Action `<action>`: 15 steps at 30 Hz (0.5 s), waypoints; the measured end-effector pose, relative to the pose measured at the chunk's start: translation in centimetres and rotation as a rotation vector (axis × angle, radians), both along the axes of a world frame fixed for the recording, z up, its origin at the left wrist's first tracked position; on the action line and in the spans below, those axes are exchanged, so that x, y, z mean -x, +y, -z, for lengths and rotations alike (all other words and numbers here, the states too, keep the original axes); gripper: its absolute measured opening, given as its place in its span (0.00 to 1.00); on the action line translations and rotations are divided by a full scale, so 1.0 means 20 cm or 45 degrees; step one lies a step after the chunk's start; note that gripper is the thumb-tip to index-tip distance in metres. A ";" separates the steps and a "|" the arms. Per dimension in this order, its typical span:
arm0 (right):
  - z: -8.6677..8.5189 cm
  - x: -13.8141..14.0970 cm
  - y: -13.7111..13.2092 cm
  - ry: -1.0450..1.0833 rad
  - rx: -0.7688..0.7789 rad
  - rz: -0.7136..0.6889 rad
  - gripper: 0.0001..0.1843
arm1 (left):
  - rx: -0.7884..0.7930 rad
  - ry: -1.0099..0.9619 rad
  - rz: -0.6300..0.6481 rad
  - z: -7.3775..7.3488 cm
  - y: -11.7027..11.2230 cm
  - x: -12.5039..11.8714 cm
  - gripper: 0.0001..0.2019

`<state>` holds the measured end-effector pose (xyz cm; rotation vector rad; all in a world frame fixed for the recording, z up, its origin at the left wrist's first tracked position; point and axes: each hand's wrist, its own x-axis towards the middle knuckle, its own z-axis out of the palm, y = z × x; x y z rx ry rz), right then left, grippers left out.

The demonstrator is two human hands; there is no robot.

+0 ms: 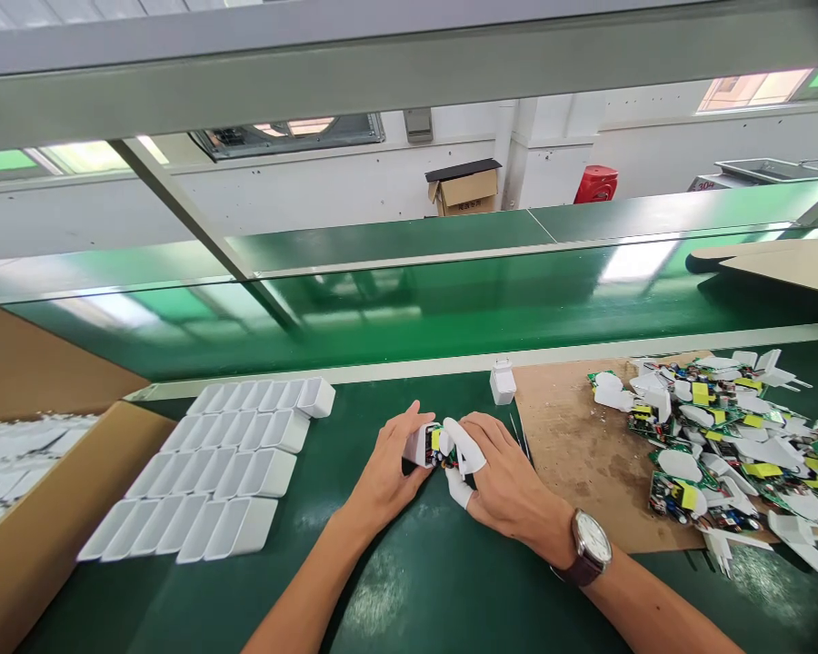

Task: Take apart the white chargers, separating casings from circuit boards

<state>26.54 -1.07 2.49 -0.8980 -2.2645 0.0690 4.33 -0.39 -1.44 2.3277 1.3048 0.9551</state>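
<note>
In the middle of the bench my left hand (387, 468) is closed around a white plastic charger housing (415, 447). My right hand (508, 477), with white finger covers on its thumb and index finger, grips a small circuit board (439, 441) bearing a yellow-wrapped part. The board sits at the mouth of the housing, partly inside; how deep is hidden by my fingers. Just beyond my right hand a white charger (503, 383) stands upright. Thin dark tweezers (520, 438) lie beside that hand, partly covered by it.
Rows of white housings (224, 472) stand at left, beside a cardboard box (74, 490) of white parts. On the right, a brown board (559, 454) carries a heap of circuit boards (729, 445). A pale ledge (409, 371) and a green conveyor surface (409, 313) lie beyond.
</note>
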 end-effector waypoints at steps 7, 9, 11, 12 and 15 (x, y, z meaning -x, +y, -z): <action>0.02 0.01 -0.01 -0.007 0.010 -0.020 0.37 | -0.035 -0.029 0.033 0.02 -0.01 -0.02 0.37; 0.03 0.01 -0.01 0.006 0.034 -0.044 0.37 | -0.011 -0.052 0.070 0.02 -0.01 -0.03 0.40; 0.04 0.01 -0.01 0.057 0.094 -0.039 0.36 | 0.023 -0.045 0.096 0.02 -0.02 -0.03 0.43; 0.04 0.01 -0.01 0.103 0.148 -0.024 0.36 | 0.052 -0.048 0.104 0.02 -0.02 -0.03 0.43; 0.05 0.00 0.00 0.309 0.361 0.026 0.35 | 0.271 -0.187 0.143 0.00 -0.02 -0.03 0.42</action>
